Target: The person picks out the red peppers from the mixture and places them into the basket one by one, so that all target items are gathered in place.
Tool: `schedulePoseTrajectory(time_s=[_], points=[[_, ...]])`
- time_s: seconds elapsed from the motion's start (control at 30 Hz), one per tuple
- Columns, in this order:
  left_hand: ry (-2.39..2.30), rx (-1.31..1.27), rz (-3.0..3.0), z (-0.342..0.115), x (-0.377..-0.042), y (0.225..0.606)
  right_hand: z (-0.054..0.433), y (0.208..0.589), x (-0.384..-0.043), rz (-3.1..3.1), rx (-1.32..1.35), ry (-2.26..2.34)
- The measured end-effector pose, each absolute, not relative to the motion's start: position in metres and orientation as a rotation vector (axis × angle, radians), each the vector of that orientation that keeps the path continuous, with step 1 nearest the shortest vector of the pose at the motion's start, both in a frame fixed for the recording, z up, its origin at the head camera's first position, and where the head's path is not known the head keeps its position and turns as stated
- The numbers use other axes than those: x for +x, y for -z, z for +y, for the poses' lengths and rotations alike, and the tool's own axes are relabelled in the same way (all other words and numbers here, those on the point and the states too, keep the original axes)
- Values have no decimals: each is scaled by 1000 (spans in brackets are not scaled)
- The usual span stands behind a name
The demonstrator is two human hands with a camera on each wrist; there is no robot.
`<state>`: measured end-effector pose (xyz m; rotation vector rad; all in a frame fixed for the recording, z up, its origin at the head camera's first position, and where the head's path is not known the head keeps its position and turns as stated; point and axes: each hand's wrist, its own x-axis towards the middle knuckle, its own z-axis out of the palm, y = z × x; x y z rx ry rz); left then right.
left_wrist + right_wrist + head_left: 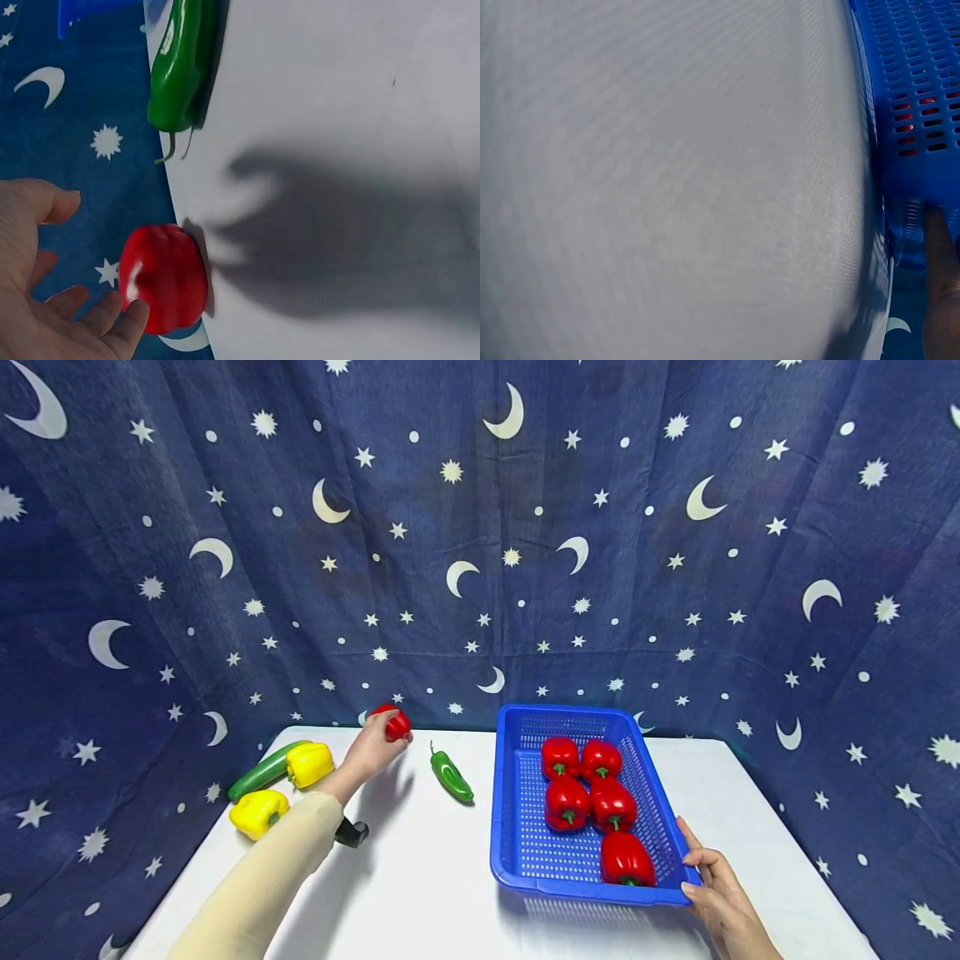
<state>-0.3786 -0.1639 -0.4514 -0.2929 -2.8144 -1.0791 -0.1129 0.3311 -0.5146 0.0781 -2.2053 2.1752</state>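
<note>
At the table's far edge my left hand (375,745) reaches to a red bell pepper (395,724). In the left wrist view its thumb is spread away from the fingers, and a fingertip overlaps the side of the pepper (165,281); whether it touches, I cannot tell. My right hand (722,893) pinches the near right corner of a blue plastic basket (510,881), thumb at the rim and fingers along the side. Several red bell peppers (567,802) lie inside the basket. In the right wrist view one finger (941,277) shows against the basket wall (907,169).
A green chili pepper (452,777) lies between the left hand and the basket. On the left are two yellow bell peppers (309,764) and a green cucumber-like vegetable (262,774). A dark, rounded object (351,832) shows beside the left wrist. A star-patterned curtain (480,527) hangs behind the white table (427,877).
</note>
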Motion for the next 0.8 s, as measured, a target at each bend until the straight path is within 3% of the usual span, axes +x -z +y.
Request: schedulePoseTrajectory(time_s=[0.8], points=[[1091, -57, -2869, -179, -399, 464, 333, 514, -113, -2218, 65, -2155]])
